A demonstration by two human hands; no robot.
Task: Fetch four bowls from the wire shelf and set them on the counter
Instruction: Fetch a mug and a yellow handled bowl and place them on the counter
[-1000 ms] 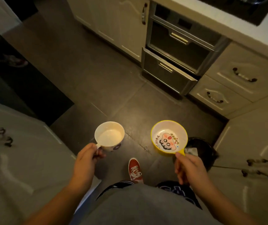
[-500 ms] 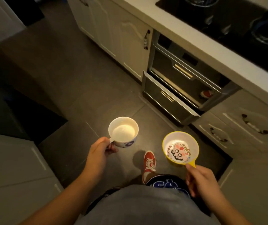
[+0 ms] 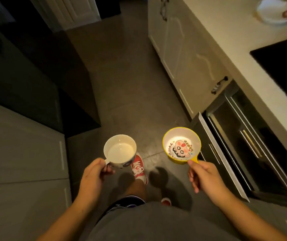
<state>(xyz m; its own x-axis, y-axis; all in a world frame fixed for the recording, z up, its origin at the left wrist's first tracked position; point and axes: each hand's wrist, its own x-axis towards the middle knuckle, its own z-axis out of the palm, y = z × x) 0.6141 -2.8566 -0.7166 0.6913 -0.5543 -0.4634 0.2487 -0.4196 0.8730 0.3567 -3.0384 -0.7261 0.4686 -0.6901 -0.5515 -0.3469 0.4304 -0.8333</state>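
My left hand [image 3: 94, 178] grips the small handle of a white bowl [image 3: 120, 150] with a dark pattern on its outside, held upright over the floor. My right hand [image 3: 203, 176] pinches the tab handle of a yellow bowl [image 3: 181, 145] with a cartoon face printed inside, held level beside the oven front. A white bowl with a brown mark [image 3: 276, 12] stands on the pale counter [image 3: 234, 42] at the top right. The wire shelf is out of view.
A black hob [image 3: 285, 66] is set into the counter at right. Below it an oven [image 3: 253, 148] with metal bars and cream cabinet doors [image 3: 182, 54] line the right side. Pale cabinets [image 3: 22, 153] stand at left. My red shoe [image 3: 139, 167] is on the grey tiled floor [image 3: 121, 75].
The view has swung left along the kitchen aisle, bringing the counter and the bowl on it into sight. Both hands still hold their bowls in front of me.
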